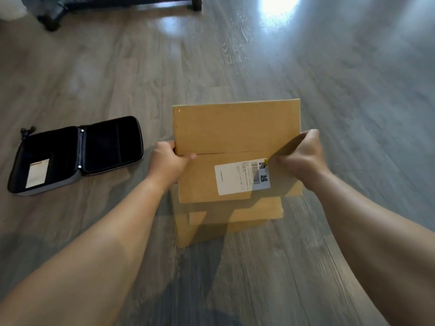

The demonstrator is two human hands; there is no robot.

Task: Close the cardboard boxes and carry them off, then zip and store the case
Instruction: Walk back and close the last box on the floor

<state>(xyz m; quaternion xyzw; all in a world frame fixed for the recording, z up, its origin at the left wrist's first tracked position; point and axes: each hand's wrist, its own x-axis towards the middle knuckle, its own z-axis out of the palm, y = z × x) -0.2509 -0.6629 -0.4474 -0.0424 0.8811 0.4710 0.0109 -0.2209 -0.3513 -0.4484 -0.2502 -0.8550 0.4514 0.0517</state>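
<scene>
Top box [235, 147] is closed, flaps meeting at a seam running left-right across the middle, white shipping label [242, 176] on the near flap toward the right. It sits on or just above a second box [226, 220]; can't tell if they're touching, the view is a bit blurred. Lower box is mostly hidden, only its near side and a strip of its top show below the upper one. Left hand [168, 161] grips the top box at its left edge, level with the seam: thumb lies on top along the seam, fingers wrapped around the side and out of sight. Right hand [300, 154] grips the right edge, fingers curled over the top face near the label's right end, thumb side toward the far corner. Both forearms reach in from the near edge of the frame, bare. Case [75, 154] lies on the floor [353, 90] well to the left of the boxes, unzipped and opened flat, black lining in both halves, a pale card [37, 172] in the left half, zipper pulls at its far-left corner. Floor is grey wood-look plank, with window glare at far right. Black wheeled base [117, 5] of some stand at far left, cut off by the frame.
</scene>
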